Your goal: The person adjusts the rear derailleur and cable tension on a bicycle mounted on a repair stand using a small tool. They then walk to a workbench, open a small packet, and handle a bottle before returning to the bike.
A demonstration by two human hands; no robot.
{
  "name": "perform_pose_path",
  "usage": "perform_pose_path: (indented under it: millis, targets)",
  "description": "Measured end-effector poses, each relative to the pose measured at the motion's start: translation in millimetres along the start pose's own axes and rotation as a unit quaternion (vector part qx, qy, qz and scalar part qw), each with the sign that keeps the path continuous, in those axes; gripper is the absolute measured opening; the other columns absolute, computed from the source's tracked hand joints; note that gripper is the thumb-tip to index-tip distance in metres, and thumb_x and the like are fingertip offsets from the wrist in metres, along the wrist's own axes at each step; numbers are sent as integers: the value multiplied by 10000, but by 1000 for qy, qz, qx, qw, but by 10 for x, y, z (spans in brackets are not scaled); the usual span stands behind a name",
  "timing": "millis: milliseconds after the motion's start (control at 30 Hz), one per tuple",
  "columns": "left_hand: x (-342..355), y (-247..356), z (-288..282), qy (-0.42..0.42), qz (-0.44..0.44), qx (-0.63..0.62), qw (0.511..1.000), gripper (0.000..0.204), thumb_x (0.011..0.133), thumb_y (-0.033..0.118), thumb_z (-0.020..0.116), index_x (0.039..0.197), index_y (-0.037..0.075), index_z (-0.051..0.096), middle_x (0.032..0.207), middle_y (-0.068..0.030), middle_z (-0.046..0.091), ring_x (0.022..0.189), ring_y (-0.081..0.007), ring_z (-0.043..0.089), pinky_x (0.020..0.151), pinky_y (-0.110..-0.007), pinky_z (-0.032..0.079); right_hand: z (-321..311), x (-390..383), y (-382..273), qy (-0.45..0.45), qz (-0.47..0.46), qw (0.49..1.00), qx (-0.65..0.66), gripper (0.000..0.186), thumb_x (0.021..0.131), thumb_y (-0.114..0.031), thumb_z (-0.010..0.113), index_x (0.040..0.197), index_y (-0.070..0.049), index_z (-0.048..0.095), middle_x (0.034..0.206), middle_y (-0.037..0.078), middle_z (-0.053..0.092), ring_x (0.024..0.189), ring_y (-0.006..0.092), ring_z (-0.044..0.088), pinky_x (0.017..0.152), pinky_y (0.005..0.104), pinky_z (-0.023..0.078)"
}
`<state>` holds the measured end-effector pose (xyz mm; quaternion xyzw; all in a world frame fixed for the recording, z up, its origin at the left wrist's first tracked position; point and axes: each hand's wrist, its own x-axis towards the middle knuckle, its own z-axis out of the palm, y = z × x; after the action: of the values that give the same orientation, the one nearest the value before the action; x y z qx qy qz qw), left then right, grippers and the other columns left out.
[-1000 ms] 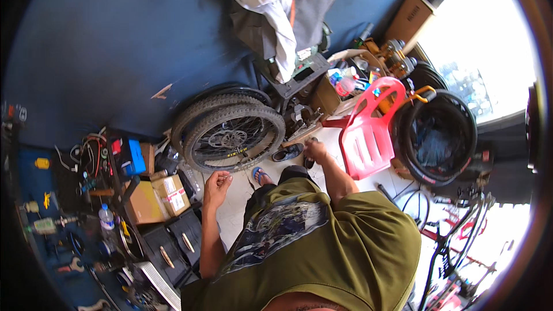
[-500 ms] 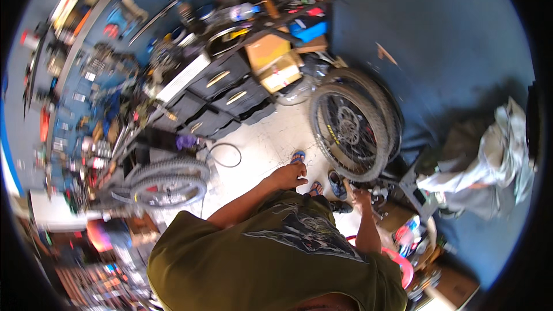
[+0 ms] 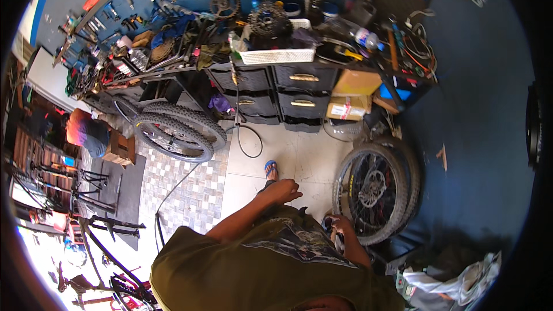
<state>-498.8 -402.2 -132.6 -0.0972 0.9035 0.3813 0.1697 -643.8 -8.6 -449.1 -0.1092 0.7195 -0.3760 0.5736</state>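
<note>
My left hand hangs in front of my body over the pale tiled floor, its fingers curled, with nothing visible in them. Lower and to the right, my right hand is closed beside the near bicycle wheel, which leans with another wheel against the blue wall. Something small and dark shows by its fingers, but I cannot make out what it is. Neither hand touches the workbench ahead. My sandalled foot shows beyond my left hand.
Across the far side runs a cluttered workbench with a white basket holding a cassette, above black drawers. Cardboard boxes stand right of these. More wheels and a hose lie left. A person is at far left.
My view has turned left, so the workbench now faces me squarely and the leaning wheels sit lower right. Both hands stay in front of my body; the person and bike frames at left show clearly.
</note>
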Motion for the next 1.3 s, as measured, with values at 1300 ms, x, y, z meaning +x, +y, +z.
perform_pose_path:
  millis: [1300]
  targets:
    - [1616, -3742, -3013, 409, -345, -169, 828, 430, 987, 209, 644, 1391, 70, 592, 1271, -292, 662, 1164, -500, 644, 983, -560, 531, 1216, 2050, -8091, -200, -503, 723, -430, 232, 952, -222, 697, 1133, -95, 769, 976, 124, 735, 939, 351, 705, 828, 462, 560]
